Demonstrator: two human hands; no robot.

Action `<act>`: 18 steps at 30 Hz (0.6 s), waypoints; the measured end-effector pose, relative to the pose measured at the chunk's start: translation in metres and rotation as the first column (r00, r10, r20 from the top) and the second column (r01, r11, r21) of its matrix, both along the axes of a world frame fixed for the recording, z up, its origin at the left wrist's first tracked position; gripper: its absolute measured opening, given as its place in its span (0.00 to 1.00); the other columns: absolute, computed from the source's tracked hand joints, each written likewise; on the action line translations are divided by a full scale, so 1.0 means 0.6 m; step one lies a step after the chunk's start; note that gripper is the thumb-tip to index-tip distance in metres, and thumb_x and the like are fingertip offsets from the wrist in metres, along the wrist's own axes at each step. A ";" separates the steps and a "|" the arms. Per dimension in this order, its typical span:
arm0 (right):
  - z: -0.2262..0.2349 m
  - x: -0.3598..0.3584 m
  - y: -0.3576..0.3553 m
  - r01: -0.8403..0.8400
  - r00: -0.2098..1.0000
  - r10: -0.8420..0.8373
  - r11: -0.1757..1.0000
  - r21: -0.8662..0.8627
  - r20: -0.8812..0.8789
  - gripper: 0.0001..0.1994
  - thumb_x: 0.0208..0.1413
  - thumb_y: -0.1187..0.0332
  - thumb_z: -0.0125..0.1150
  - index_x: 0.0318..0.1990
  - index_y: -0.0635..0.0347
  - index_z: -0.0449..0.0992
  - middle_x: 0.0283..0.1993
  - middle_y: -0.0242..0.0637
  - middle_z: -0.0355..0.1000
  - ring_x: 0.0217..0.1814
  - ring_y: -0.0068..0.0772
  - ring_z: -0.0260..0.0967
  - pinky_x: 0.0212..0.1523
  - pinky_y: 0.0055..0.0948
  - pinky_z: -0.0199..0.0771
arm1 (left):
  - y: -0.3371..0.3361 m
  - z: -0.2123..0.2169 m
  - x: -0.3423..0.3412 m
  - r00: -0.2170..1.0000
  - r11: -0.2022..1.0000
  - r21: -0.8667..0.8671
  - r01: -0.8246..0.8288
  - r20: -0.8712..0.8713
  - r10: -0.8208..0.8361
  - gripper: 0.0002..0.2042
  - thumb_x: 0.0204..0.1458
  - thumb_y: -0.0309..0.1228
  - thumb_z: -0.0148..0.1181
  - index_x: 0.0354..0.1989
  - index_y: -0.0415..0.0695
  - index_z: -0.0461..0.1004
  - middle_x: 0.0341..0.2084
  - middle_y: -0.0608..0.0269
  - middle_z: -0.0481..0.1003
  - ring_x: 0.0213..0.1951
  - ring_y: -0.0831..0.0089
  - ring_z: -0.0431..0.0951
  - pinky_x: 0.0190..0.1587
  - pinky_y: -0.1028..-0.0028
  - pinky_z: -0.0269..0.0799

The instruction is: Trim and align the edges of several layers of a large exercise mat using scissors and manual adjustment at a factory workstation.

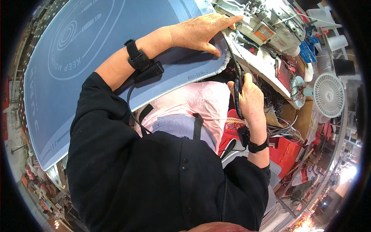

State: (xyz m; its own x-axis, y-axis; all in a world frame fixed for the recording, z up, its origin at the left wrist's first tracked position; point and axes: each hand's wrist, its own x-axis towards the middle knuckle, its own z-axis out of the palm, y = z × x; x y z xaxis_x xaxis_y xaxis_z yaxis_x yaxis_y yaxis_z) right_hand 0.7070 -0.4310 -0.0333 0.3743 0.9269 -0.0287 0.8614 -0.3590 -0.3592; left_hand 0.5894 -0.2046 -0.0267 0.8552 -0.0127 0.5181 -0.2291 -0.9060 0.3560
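Observation:
A large blue-grey mat (108,50) with printed light lines and a whitish stitched edge spreads over my lap and off to the left. My left hand (197,33) lies over its right corner, thumb down on the mat and index finger stretched toward the sewing machine (274,31). Nothing shows in that hand. In my right hand (252,98) are black-handled scissors (237,98), my fingers wrapped round the handles. Their blades point away from me, close along the mat's right corner; whether they touch the edge I cannot tell.
The machine stands on a pale table (266,73) at the far right. Beside it are a small white fan (328,94) and loose wires. A pink cloth (205,96) covers my lap. Red material (284,152) lies under my right forearm. Cables run from both wrist straps.

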 end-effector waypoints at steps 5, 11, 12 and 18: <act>-0.019 0.005 -0.006 -0.008 0.995 0.013 0.998 0.056 -0.100 0.26 0.50 0.46 0.54 0.31 0.66 0.61 0.22 0.55 0.69 0.29 0.58 0.69 0.29 0.46 0.68 | 0.001 -0.001 -0.001 1.000 0.999 -0.037 0.001 -0.006 -0.002 0.51 0.33 0.31 0.69 0.66 0.51 0.39 0.50 0.55 0.65 0.48 0.57 0.66 0.55 0.63 0.62; -0.007 0.002 -0.001 -0.019 0.999 0.018 1.000 0.024 0.042 0.25 0.53 0.47 0.51 0.31 0.66 0.61 0.21 0.55 0.67 0.27 0.58 0.69 0.26 0.45 0.66 | 0.004 -0.005 0.002 1.000 0.999 -0.051 0.012 -0.011 -0.013 0.51 0.33 0.30 0.69 0.66 0.50 0.39 0.51 0.55 0.64 0.48 0.57 0.66 0.55 0.63 0.62; -0.003 0.002 0.003 -0.009 0.996 0.009 1.000 -0.008 0.086 0.27 0.52 0.43 0.49 0.32 0.65 0.61 0.21 0.54 0.68 0.27 0.57 0.69 0.26 0.45 0.67 | 0.003 -0.004 0.002 1.000 0.999 -0.051 0.014 -0.011 -0.014 0.51 0.33 0.30 0.69 0.66 0.50 0.39 0.51 0.55 0.64 0.48 0.57 0.66 0.55 0.63 0.62; 0.002 0.003 0.010 -0.008 0.979 0.009 1.000 -0.002 0.202 0.29 0.49 0.41 0.51 0.30 0.65 0.62 0.17 0.49 0.69 0.22 0.52 0.71 0.22 0.41 0.70 | 0.003 -0.010 0.002 0.999 0.999 -0.035 -0.019 -0.026 0.018 0.51 0.34 0.29 0.68 0.66 0.50 0.39 0.52 0.55 0.64 0.46 0.58 0.66 0.54 0.64 0.62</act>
